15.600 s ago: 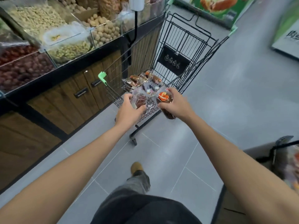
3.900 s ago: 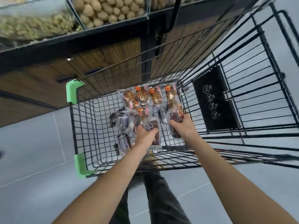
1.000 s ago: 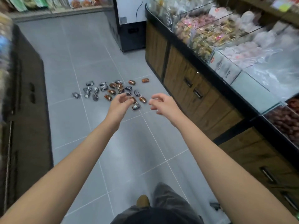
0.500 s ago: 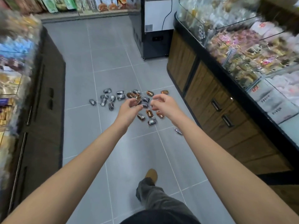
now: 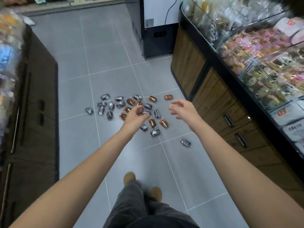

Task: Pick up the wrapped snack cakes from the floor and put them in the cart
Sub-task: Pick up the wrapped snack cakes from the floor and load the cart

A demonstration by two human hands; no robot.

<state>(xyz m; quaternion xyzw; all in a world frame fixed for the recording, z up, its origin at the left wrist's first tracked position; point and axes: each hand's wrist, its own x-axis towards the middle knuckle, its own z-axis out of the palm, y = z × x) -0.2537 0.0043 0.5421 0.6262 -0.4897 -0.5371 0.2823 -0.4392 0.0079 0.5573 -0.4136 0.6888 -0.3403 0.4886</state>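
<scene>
Cakes (image 5: 152, 122) lie scattered on the grey tile floor (image 5: 115, 63) ahead of me, in clear wrappers, some dark and some orange-brown. Most sit in one loose cluster in the middle of the aisle. One dark cake (image 5: 185, 143) lies apart from the cluster, nearer to me and to the right. Another (image 5: 89, 111) sits alone at the cluster's left edge.

I have both arms stretched forward over the floor. My left hand (image 5: 134, 117) hangs above the near side of the cluster with its back toward me and its fingers loosely curled. I see nothing held in it. From this view it covers a few cakes, and I cannot tell whether it touches any. My right hand (image 5: 184, 109) is just right of the cluster, fingers spread and lightly bent, palm turned inward, and it is empty. The two hands are apart.

On my right runs a wood-fronted counter (image 5: 213, 99) with clear bins (image 5: 263, 63) of packaged sweets on top. On my left stands a dark cabinet (image 5: 36, 112), and the goods above it are blurred. A white and black cooler (image 5: 156, 22) stands at the far end of the aisle. Below me I see dark trousers (image 5: 139, 208) and tan shoes (image 5: 130, 177) on the tiles.
</scene>
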